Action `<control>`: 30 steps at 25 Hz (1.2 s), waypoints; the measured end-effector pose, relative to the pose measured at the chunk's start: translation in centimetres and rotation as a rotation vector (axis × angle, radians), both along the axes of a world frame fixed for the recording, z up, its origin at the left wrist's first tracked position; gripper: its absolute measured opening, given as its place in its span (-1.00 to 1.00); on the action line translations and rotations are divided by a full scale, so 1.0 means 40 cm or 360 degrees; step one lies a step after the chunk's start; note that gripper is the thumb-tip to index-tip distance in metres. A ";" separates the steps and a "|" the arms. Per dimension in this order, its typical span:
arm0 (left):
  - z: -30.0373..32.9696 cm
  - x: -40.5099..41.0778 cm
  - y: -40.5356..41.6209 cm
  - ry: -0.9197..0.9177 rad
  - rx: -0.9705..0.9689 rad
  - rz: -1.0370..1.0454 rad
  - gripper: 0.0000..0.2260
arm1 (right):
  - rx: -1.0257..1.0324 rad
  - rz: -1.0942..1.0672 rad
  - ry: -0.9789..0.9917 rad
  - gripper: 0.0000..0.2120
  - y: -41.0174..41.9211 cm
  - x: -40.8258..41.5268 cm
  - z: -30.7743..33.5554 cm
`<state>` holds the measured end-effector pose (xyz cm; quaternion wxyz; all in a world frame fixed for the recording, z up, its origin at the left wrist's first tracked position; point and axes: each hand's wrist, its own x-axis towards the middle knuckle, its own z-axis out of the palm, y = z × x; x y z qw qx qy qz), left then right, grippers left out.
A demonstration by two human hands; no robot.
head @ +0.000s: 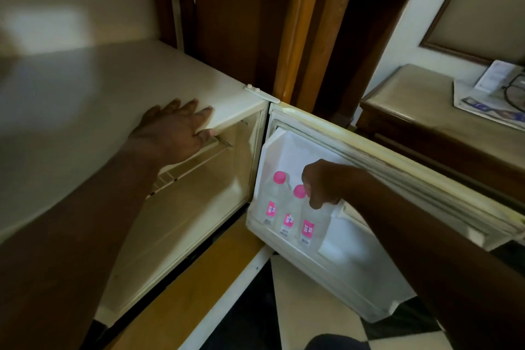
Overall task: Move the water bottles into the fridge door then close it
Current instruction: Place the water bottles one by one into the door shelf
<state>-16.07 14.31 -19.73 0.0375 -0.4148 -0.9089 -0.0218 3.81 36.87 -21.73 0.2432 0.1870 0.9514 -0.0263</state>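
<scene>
A small cream fridge [85,99] stands open, its door [397,167] swung out to the right. Three clear water bottles with pink caps and pink labels stand in the door's lower shelf [335,270]: one at the left [272,202], one in the middle [291,216], one at the right [311,227]. My right hand [326,185] is closed around the top of the right bottle and hides its cap. My left hand [176,131] lies flat on the fridge's top front edge, fingers spread, thumb under the lip.
Inside the fridge a wire shelf [193,162] shows. A wooden cabinet [298,23] stands behind the door. A wooden side table [420,111] at the right carries papers [488,99]. The floor below has black-and-white tiles [312,307].
</scene>
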 end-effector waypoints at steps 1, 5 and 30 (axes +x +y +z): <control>-0.001 0.000 0.001 -0.0001 0.0004 0.0003 -0.45 | 0.0078 0.0014 -0.0001 -0.71 0.007 0.001 -0.014; -0.004 -0.001 0.004 0.0022 0.0031 0.0000 -0.45 | 0.0303 0.0015 0.0049 -0.87 0.015 -0.003 -0.064; -0.014 -0.008 0.003 0.0037 0.0015 0.0004 -0.46 | 0.0655 -0.0334 0.0600 -0.14 0.131 0.160 0.032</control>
